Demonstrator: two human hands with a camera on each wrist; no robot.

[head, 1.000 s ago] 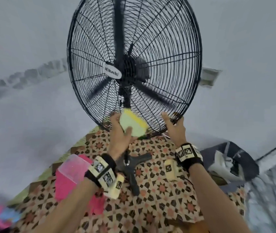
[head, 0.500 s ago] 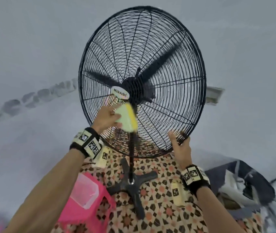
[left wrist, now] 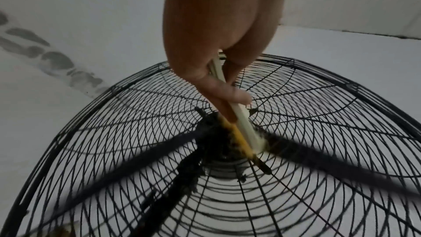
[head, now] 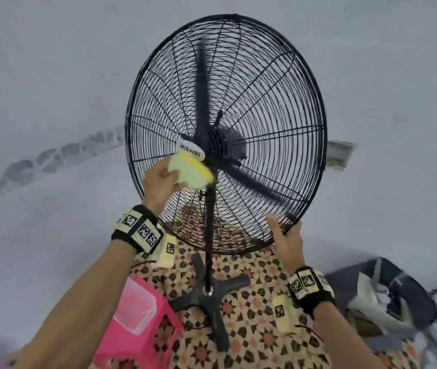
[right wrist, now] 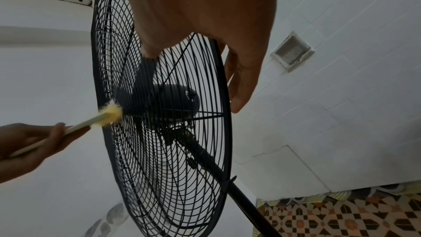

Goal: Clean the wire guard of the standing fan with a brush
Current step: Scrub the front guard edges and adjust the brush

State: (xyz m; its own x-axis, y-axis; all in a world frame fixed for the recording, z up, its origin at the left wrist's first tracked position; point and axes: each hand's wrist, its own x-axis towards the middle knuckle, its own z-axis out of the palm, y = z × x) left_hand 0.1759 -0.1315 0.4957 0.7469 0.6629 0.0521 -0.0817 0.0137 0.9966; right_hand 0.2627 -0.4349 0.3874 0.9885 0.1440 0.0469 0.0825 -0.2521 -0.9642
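The left hand [head: 158,183] held a flat pale green brush with yellow bristles [head: 189,170], fingers and thumb pinching its handle. The bristles touched the round black wire guard [head: 278,107] of the tall black standing fan [head: 208,235], right by the middle, just under the white name badge [head: 191,150]. The right hand [head: 287,239] gripped the low right rim of the guard, thumb in front and fingers curled behind the wires.

The fan stood on a floor mat with brown and orange star shapes [head: 252,328]. Its cross-shaped black foot [head: 209,291] rested flat on the mat. Pale grey walls [head: 52,75] rose behind it, with dark smudges on the left part.

A pink plastic stool [head: 137,339] sat near the foot on the left. A dark bag with pale things inside [head: 387,296] lay to the right. The space above the fan was open.

The guard had many thin ring wires and straight spokes. The dark blades [head: 201,89] behind it looked blurry.
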